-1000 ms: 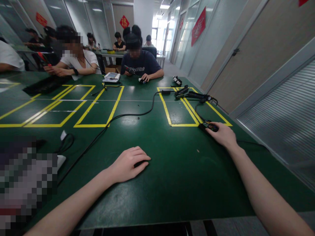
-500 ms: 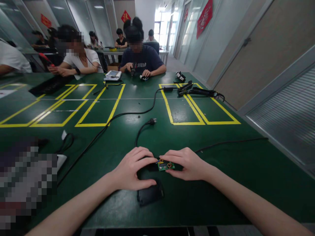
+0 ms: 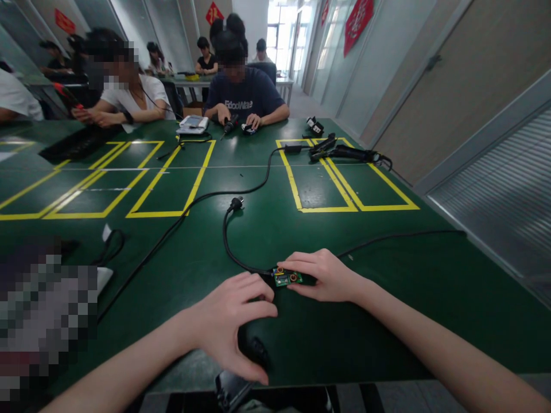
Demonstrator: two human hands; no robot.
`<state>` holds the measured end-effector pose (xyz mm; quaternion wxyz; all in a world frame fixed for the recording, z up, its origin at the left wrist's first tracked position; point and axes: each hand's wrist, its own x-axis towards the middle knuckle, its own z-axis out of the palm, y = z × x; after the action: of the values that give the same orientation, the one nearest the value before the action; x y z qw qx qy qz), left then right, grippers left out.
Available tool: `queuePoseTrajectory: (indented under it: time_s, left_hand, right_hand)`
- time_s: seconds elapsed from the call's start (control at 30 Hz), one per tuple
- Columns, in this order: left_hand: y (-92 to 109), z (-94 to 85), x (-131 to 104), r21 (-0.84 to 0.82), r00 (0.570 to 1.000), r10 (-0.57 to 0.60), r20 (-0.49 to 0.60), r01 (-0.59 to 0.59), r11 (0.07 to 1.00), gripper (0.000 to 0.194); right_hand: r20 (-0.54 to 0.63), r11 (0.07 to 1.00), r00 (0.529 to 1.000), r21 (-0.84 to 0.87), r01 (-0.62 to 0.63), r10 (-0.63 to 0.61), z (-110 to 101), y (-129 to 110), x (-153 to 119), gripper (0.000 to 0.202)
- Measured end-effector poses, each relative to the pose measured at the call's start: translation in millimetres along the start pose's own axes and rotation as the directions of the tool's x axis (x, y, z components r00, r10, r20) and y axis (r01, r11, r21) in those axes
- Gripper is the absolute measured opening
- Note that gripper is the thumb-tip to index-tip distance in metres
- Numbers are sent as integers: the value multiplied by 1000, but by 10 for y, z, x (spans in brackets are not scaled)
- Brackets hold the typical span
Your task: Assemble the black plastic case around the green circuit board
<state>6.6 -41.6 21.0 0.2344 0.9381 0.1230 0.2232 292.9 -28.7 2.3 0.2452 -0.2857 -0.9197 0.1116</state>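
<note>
A small green circuit board (image 3: 282,279) with copper coils is pinched between the thumb and fingers of my right hand (image 3: 325,276), low over the green table. A black cord with a plug (image 3: 236,203) runs up to the board's left side. My left hand (image 3: 230,324) is left of and nearer than the board, thumb and fingers curved apart. Beneath that hand lies a dark black part (image 3: 258,349), mostly hidden. A black plastic casing (image 3: 230,391) shows at the table's near edge, below the left thumb; whether the hand touches it I cannot tell.
A long black cable (image 3: 202,197) crosses the table to a black tool-like item (image 3: 344,152) by the yellow tape outlines (image 3: 327,210). Another cord (image 3: 400,234) stretches right. Across the table, a person (image 3: 249,94) holds a drill (image 3: 229,126). A blurred-out item lies left.
My left hand has moved down toward the table edge, away from the board. The black casing has shifted nearer the edge. The plug has swung left; my right hand still holds the board.
</note>
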Motion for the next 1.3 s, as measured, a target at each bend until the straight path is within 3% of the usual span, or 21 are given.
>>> queuePoseTrajectory:
  time_s: [0.13,0.3,0.33,0.43,0.67,0.83,0.93,1.13,1.3]
  left_hand:
    - [-5,47,-16,46,998,-30,54,27,999,54]
    - [-119,-11,-10,232,984,-146,-102,167,958,13]
    - [-135,-26,-7,253,978,-160,-132,190,949,12]
    - [-147,-49,-2,250,976,-162,-149,195,948,20]
    - [-135,-9,-3,222,979,-173,-112,194,956,19]
    - [-173,2,13,240,958,-229,-172,267,933,25]
    - [-199,18,17,226,955,-231,-187,271,936,41]
    - [-233,44,0,250,959,-219,-179,260,933,78]
    - [-239,44,4,217,954,-262,-146,290,932,88]
  right_hand:
    - [-16,1000,1000,-16,-1,0,13,24,-4,36]
    - [-37,999,999,-43,-5,4,24,33,0,35]
    - [-39,999,999,-47,-8,6,27,35,2,35]
    - [-31,999,999,-47,-23,22,30,37,11,35]
    - [-22,999,999,-12,-35,35,24,37,19,36]
    - [-51,983,982,3,-183,183,100,120,56,44]
    - [-86,971,968,5,-237,237,145,164,89,46]
    - [-139,982,974,83,-171,181,103,99,96,42]
    - [-12,982,992,146,-122,125,82,2,91,40]
